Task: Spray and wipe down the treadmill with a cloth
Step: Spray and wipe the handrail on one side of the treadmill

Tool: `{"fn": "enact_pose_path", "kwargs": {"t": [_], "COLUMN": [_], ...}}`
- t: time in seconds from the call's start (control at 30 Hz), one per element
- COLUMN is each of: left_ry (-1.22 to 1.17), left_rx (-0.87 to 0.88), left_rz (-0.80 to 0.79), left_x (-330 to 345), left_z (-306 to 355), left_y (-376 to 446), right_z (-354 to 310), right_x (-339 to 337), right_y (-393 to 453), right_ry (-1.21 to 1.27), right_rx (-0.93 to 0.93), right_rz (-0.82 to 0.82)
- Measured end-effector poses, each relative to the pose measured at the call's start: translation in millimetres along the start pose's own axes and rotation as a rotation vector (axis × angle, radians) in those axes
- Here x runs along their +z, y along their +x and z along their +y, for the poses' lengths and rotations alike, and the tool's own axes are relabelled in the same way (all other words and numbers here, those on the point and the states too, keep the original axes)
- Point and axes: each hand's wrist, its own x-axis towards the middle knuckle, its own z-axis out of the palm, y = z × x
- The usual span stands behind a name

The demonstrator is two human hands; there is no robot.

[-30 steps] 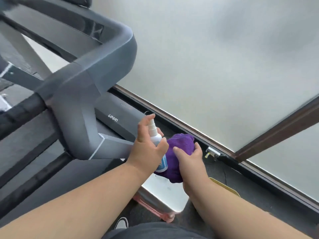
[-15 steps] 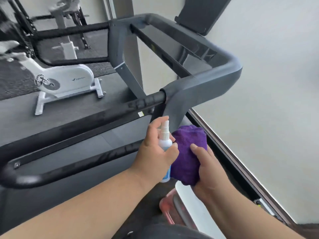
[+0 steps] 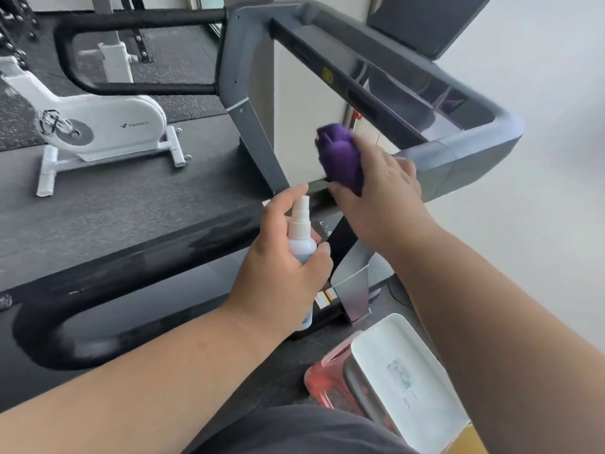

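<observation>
A grey treadmill (image 3: 471,149) with black padded handrails (image 3: 98,267) fills the middle of the view. My left hand (image 3: 281,263) grips a small white spray bottle (image 3: 301,231), index finger raised by the nozzle, held just in front of the near handrail. My right hand (image 3: 383,191) holds a bunched purple cloth (image 3: 340,155) up in front of the treadmill's console frame, near the grey corner of the right handrail. The cloth looks blurred. Whether it touches the frame I cannot tell.
A white exercise bike (image 3: 98,129) stands on the dark rubber floor at the left. Close below me lie a white box lid (image 3: 406,375) and a red container (image 3: 327,378). A pale frosted wall (image 3: 540,257) runs along the right side.
My view has swung up from the treadmill's base to its console. My right hand has lifted the purple cloth away from the bottle toward the console frame. My left hand keeps the bottle.
</observation>
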Motion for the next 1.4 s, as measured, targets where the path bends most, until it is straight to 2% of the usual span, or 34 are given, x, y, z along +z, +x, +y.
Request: {"fn": "enact_pose_path", "kwargs": {"t": [0.07, 0.23, 0.33, 0.43, 0.5, 0.67, 0.8, 1.0, 1.13, 1.4], "left_ry": [-0.032, -0.095, -0.075, -0.044, -0.031, -0.006, 0.003, 0.076, 0.115, 0.166], "left_rx": [-0.01, -0.088, -0.114, -0.15, -0.168, -0.144, -0.123, -0.136, -0.181, -0.146], "left_rz": [-0.006, 0.007, 0.019, 0.063, 0.114, 0.208, 0.31, 0.377, 0.409, 0.473], "left_x": [-4.7, -8.7, -7.3, -5.8, -3.8, 13.5, 17.0, 14.3, 8.2, -27.1], "left_z": [-1.3, -6.5, -6.9, -4.2, -2.2, 2.9, 6.8, 8.7, 13.7, 17.1], "left_y": [-0.6, 0.3, 0.4, -3.2, -7.8, -17.1, -21.9, -34.2, -47.5, -70.3], "right_z": [1.9, 20.4, 28.1, 27.4, 28.5, 4.2, -21.3, 19.3, 51.2, 5.7], "right_x": [7.8, -10.6, -16.3, -6.6, 1.8, 18.6, 32.0, 16.1, 7.8, 28.2], "right_y": [-1.4, 18.9, 36.2, 39.3, 35.5, 20.4, 8.1, 32.0, 43.0, 16.1], "right_ry": [-0.123, -0.231, -0.214, -0.173, -0.184, -0.21, -0.262, -0.076, -0.039, -0.156], "right_rx": [-0.015, -0.176, -0.334, -0.506, -0.56, -0.528, -0.589, -0.632, -0.582, -0.587], "right_rz": [-0.093, -0.107, -0.106, -0.235, -0.228, -0.091, -0.116, -0.178, -0.122, -0.041]}}
